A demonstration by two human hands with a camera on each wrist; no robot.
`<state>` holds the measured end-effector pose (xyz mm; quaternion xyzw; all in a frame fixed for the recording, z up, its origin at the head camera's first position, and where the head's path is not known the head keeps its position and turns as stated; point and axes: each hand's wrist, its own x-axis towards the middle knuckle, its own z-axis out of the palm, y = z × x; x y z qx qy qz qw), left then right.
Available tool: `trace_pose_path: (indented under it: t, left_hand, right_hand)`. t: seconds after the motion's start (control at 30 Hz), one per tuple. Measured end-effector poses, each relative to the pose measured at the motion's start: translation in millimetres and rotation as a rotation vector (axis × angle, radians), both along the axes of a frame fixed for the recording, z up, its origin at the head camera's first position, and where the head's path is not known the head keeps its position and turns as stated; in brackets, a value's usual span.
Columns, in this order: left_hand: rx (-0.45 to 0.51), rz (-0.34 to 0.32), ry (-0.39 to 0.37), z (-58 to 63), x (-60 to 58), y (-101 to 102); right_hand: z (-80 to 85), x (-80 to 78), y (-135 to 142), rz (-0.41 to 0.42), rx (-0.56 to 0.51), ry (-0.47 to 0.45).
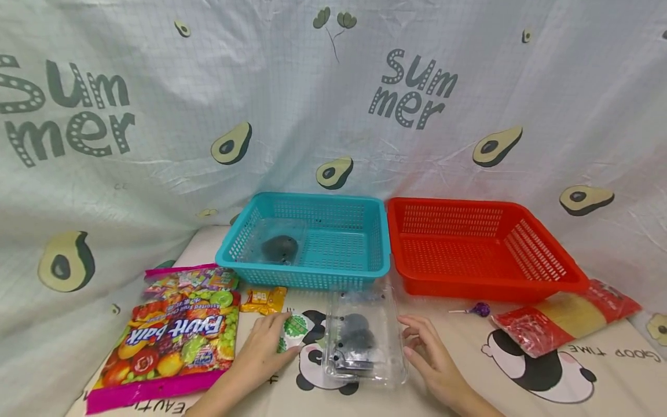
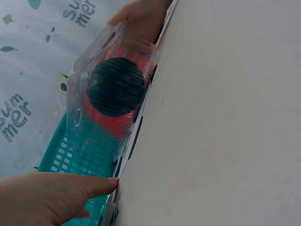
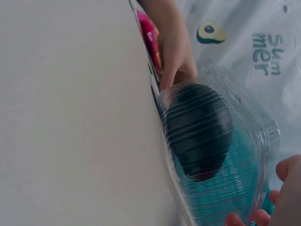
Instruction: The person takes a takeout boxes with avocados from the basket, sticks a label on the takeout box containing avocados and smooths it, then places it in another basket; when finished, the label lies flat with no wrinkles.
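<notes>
A clear plastic clamshell box with a dark rounded thing inside stands on the table between the hands. My right hand is at its right side, thumb and fingers spread and loosely bent; contact is hard to tell. To the left, my left hand lies beside a round green-and-white item, its thumb and forefinger extended on either side of it. In the left wrist view, the left forefinger points straight out. The palm side of the left hand is hidden.
Behind stand a teal basket holding another clear box, and a red basket. Fruit candy bags and a small yellow packet lie left. A lollipop and a red-and-yellow noodle packet lie right.
</notes>
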<state>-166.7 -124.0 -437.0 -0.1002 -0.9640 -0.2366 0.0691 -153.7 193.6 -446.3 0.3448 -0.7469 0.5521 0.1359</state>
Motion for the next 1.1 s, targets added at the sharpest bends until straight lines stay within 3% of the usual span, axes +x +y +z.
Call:
trace_pose_path:
  t: [0.17, 0.3, 0.53, 0.7, 0.87, 0.97, 1.1]
  left_hand:
    - [0.155, 0.039, -0.046, -1.4, -4.3, 1.5]
    - [0.271, 0.053, -0.053, -3.5, -8.3, 0.5]
    - [0.467, 0.014, -0.083, 2.8, -9.9, -2.5]
    - [0.539, -0.067, -0.11, 21.4, -7.6, 0.1]
    - [0.504, -0.15, -0.076, 45.5, -4.0, 9.8]
    - [0.531, -0.202, -0.069, 60.5, -0.7, 17.6]
    - [0.564, -0.31, -0.024, 76.1, 0.1, 31.4]
  right_hand:
    - [14.5, 5.9, -4.8, 0.006, -0.025, 0.024]
    - [14.8, 6.4, -5.2, -0.004, -0.027, 0.018]
    - [15.6, 4.6, -6.7, -0.028, -0.057, 0.116]
    - [30.0, 4.5, -8.5, -0.103, -0.003, 0.196]
    - [51.5, 3.8, -11.5, -0.247, 0.1, 0.34]
    - [56.8, -2.2, -15.3, -0.23, 0.099, 0.411]
    - [59.7, -10.3, -23.7, -0.195, 0.101, 0.432]
